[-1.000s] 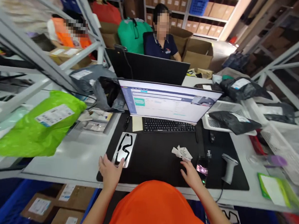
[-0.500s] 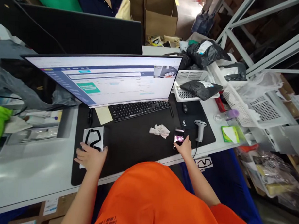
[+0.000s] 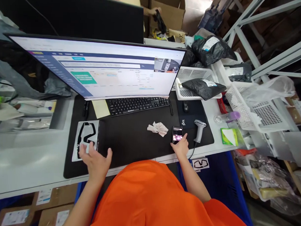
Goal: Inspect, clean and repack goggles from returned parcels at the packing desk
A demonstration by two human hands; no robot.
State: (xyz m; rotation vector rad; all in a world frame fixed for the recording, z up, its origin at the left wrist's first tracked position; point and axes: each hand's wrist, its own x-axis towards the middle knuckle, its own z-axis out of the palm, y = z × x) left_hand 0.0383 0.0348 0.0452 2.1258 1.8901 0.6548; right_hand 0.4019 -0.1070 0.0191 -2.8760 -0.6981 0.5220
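Note:
My left hand (image 3: 95, 161) is open, fingers and thumb spread, at the near right corner of a white box (image 3: 75, 150). A black looping outline marks the box's top, and a dark side with lettering faces right. Whether the fingertips touch the box I cannot tell. On the right of the black desk mat (image 3: 132, 145), my right hand (image 3: 181, 147) grips the lower end of a phone (image 3: 177, 132), thumb on its left edge and fingers on its right. The phone's screen is lit. A handheld barcode scanner (image 3: 199, 129) lies just right of that hand.
Behind the mat stand a monitor (image 3: 112, 75) and a keyboard (image 3: 138, 105). A crumpled tissue (image 3: 159, 128) lies mid-mat, a mouse (image 3: 185, 107) farther right. White baskets (image 3: 195, 73) with black parcels (image 3: 203, 89) fill the back right. Beyond, another person's hand (image 3: 154, 11) holds something black.
My left hand has lifted off the box and drawn back to the right, fingers opening. My right hand stays at the phone. The view has shifted. A co-worker's hand has appeared at the back.

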